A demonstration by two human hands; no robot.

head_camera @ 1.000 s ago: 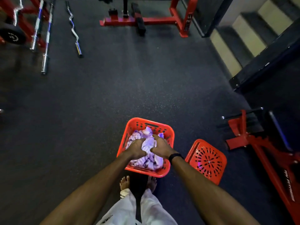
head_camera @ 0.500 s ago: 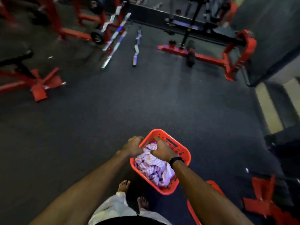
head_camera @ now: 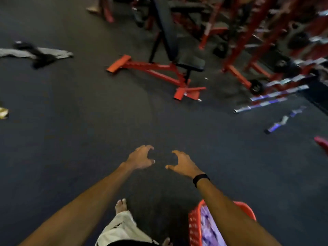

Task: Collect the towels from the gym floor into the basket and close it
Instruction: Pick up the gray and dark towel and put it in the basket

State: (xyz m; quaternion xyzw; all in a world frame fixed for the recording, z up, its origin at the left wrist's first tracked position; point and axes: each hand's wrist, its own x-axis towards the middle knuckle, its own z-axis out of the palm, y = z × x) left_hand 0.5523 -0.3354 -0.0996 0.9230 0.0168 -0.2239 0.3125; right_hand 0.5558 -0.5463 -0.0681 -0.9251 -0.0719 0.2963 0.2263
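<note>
From the head view, both arms reach forward over the dark gym floor (head_camera: pixel 88 139). The left hand (head_camera: pixel 140 158) and the right hand (head_camera: pixel 182 164) hang in the air with loosely curved fingers, and they hold nothing. The red basket (head_camera: pixel 194 226) stands on the floor under the right forearm, with striped towels (head_camera: pixel 211 229) inside. A grey and black cloth (head_camera: pixel 39 54) lies far at the left. A red bench (head_camera: pixel 165 68) stands beyond.

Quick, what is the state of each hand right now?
Left hand: open, fingers loosely curved, holding nothing.
Right hand: open, fingers loosely curved, holding nothing.
</note>
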